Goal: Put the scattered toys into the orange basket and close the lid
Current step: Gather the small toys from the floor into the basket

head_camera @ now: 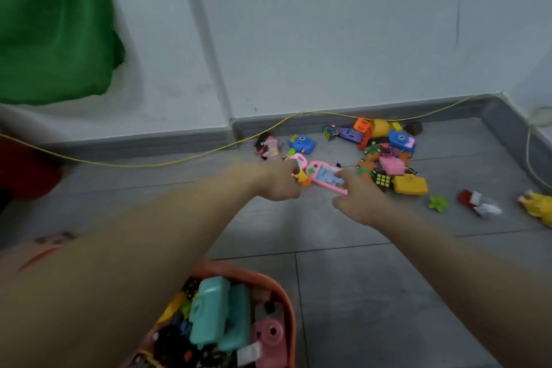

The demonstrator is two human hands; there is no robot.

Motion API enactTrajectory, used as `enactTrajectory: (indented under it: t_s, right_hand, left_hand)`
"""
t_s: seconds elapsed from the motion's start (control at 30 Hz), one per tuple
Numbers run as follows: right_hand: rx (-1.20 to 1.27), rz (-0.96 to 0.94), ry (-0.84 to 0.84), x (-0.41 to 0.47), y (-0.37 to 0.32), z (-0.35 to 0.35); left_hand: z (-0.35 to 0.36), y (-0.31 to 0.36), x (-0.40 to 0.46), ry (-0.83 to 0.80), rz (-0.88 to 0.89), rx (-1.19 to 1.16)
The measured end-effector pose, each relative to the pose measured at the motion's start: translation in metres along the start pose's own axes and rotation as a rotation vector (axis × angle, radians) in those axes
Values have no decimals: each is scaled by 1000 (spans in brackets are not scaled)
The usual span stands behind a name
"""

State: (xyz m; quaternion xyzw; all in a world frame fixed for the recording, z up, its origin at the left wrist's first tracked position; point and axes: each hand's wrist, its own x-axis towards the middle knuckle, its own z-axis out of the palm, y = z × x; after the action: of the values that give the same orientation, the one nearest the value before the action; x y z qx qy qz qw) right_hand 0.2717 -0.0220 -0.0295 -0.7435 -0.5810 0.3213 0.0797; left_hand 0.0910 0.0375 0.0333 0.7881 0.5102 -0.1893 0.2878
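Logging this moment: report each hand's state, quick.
Left hand: fingers curled by a small yellow toy; a grip cannot be told.
Right hand: open, fingers reaching onto the pink toy phone.

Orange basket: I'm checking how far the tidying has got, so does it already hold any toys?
Yes, the orange basket already holds toys, among them a teal case and a pink toy camera.
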Motion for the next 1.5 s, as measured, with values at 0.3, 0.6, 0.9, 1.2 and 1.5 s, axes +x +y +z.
enactTrajectory:
  t_s: [0.3,0.6,0.9,1.2,1.5]
  right_hand:
    - [-260,-120,-10,51,37,6]
    - [-452,-184,7,94,51,23]
    - [-420,-181,86,106,53,23]
    - [-313,-138,10,88,46,22]
    - [-229,-16,-21,62,50,30]
  left_hand:
    - [33,4,77,81,-146,-77]
    - [43,-17,133,194,-199,68]
    - [48,-13,156,142,-213,161]
    - [60,-16,142,231,-128,280]
    - [77,-2,117,214,-43,326]
